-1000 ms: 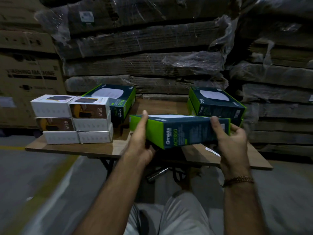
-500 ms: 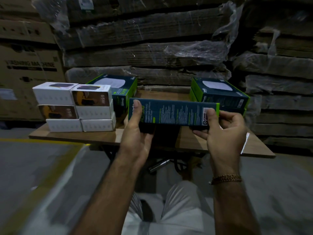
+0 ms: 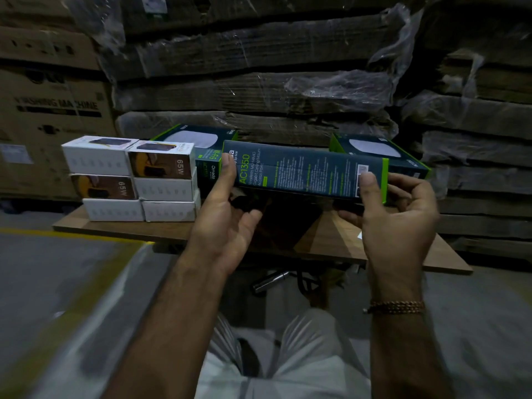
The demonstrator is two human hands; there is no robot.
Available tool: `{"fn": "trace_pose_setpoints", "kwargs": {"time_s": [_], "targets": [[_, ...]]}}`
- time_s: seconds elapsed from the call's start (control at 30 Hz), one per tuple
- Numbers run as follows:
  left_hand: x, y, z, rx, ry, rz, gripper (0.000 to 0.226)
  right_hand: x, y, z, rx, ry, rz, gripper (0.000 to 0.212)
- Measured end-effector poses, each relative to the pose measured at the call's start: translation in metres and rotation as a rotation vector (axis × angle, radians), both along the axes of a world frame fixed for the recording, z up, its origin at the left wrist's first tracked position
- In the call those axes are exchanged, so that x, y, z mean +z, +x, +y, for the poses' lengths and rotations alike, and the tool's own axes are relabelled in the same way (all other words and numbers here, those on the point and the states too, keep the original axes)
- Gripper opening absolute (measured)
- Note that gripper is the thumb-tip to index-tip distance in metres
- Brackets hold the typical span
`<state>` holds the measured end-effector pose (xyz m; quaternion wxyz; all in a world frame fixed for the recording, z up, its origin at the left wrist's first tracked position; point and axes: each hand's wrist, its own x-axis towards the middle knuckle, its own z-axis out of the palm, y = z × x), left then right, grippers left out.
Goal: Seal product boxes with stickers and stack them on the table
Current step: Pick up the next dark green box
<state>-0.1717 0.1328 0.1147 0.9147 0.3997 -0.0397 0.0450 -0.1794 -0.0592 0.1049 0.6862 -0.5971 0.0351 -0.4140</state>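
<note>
AC1350 access point box [image 3: 305,175] is held above the wooden table [image 3: 316,240], its printed side panel now facing the camera; a second ago its top face lay flat and the green end showed. Left hand [image 3: 227,223] grips the left end, thumb on the panel. Right hand [image 3: 397,214] pinches the right end by the barcode. White 65W charger boxes [image 3: 132,180] are stacked unmoved at the left.

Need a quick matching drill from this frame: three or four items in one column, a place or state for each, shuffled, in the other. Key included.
Items:
1. AC1350 box
2. white boxes
3. bracelet
4. wooden table

Places or states:
A. on the right wrist
B. stacked at the table's left end
C. held between both hands
D. carries the box stacks

Pairs: 1-C, 2-B, 3-A, 4-D
</note>
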Motion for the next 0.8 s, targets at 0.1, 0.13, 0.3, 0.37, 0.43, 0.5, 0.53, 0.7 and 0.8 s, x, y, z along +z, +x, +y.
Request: {"fn": "trace_pose_setpoints", "kwargs": {"time_s": [0.1,0.13,0.3,0.37,0.43,0.5,0.53,0.7,0.8], "targets": [[0.000,-0.003,0.001,-0.002,0.014,0.007,0.041,0.002,-0.004,0.000,0.042,0.020,-0.005,0.041],[0.000,-0.004,0.001,-0.011,0.019,0.008,0.042,0.003,-0.005,0.000,0.062,0.032,-0.015,0.042],[0.002,0.000,0.000,-0.016,0.043,-0.009,0.039,0.009,-0.007,0.002,0.101,0.055,-0.050,0.043],[0.005,0.000,-0.001,-0.010,0.048,-0.008,0.043,0.010,-0.007,0.004,0.106,0.058,-0.060,0.042],[0.004,0.001,0.000,-0.016,0.045,-0.004,0.048,0.009,-0.006,0.005,0.106,0.057,-0.068,0.042],[0.003,0.002,0.002,-0.010,0.049,0.004,0.046,0.009,-0.006,0.005,0.105,0.059,-0.073,0.042],[0.003,0.002,0.001,-0.006,0.055,0.010,0.046,0.009,-0.006,0.006,0.105,0.060,-0.076,0.042],[-0.001,0.006,-0.001,0.057,0.177,0.013,0.069,0.009,-0.007,0.007,0.103,0.058,-0.079,0.046],[-0.010,0.011,-0.002,0.391,0.693,-0.045,0.124,0.008,-0.006,0.006,0.098,0.057,-0.088,0.047]]}}
